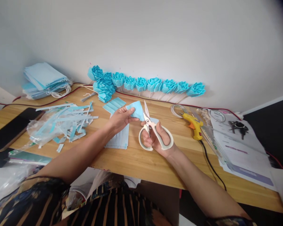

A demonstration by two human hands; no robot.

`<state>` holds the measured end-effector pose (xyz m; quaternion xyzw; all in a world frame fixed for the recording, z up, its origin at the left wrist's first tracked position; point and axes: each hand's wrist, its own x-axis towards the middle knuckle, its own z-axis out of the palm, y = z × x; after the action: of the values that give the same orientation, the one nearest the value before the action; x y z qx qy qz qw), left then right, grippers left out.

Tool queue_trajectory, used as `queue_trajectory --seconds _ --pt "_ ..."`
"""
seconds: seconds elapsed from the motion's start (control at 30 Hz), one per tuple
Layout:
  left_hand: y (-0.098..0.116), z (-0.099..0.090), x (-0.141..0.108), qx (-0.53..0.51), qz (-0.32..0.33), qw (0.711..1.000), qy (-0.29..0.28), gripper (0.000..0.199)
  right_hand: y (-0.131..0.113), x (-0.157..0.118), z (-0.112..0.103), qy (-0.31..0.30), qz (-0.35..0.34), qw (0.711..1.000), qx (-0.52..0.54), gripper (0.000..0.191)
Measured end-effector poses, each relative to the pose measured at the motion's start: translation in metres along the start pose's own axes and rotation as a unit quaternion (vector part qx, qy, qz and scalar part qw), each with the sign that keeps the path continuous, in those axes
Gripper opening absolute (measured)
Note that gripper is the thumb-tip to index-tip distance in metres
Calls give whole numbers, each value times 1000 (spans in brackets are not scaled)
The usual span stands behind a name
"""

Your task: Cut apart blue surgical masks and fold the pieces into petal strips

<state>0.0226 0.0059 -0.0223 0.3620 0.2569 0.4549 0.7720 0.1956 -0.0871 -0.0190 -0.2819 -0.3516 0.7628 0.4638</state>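
Observation:
My left hand (122, 118) pinches a folded light-blue piece of face mask fabric (137, 110) between thumb and fingers. In my right hand (159, 141) are white-handled scissors (165, 138), their blades parted and pointing away from me. The fabric's right edge lies at the scissor blades; whether they touch it I cannot tell. Beneath my left hand, pale blue mask pieces (119, 138) lie on the wooden table (141, 166), with a pleated blue mask piece (114, 105) just behind them.
Blue fabric flowers (154, 84) on sticks line the wall. Cut strips (70, 119) are heaped at left beside a phone (10, 127), with stacked masks (46, 78) behind. At right are a tape roll (178, 108), yellow glue gun (194, 125) with cord, papers (235, 150) and keys (238, 126).

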Motion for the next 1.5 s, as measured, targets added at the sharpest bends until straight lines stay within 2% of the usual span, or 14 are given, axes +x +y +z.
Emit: queue_trajectory --seconds 0.27,0.57,0.7,0.9,1.5 --pt "0 0 -1 4 1 1000 3 21 0 0 0 -11 4 1000 -7 54" --pt "-4 -3 -1 54 26 998 -37 28 2 -1 -4 -41 3 999 -3 48" --pt "-7 -1 -2 81 12 995 -64 30 0 0 -3 -19 -15 1000 -10 50" --pt "-11 -2 -2 66 13 997 -45 31 -3 2 2 -2 -14 1000 10 49" --pt "-5 1 -2 74 9 995 -62 35 2 -2 5 53 -39 998 -3 56"
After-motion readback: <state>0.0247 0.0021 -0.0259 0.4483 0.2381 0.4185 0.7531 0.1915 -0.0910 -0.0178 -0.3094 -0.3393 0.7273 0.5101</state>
